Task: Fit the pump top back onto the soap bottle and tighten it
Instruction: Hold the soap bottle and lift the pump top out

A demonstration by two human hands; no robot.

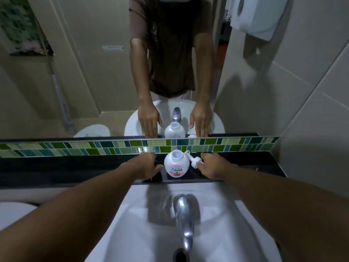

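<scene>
A round white soap bottle with a pink label stands upright on the black ledge, its neck open and uncapped. The white pump top lies on its side on the ledge, just right of the bottle. My left hand rests on the ledge to the bottle's left, fingers spread, thumb close to the bottle's side. My right hand reaches in from the right, its fingertips touching the pump top's head without a closed grip.
A white sink with a chrome tap and drain lies below the ledge. A green tile strip and a mirror rise behind. A paper dispenser hangs on the right wall.
</scene>
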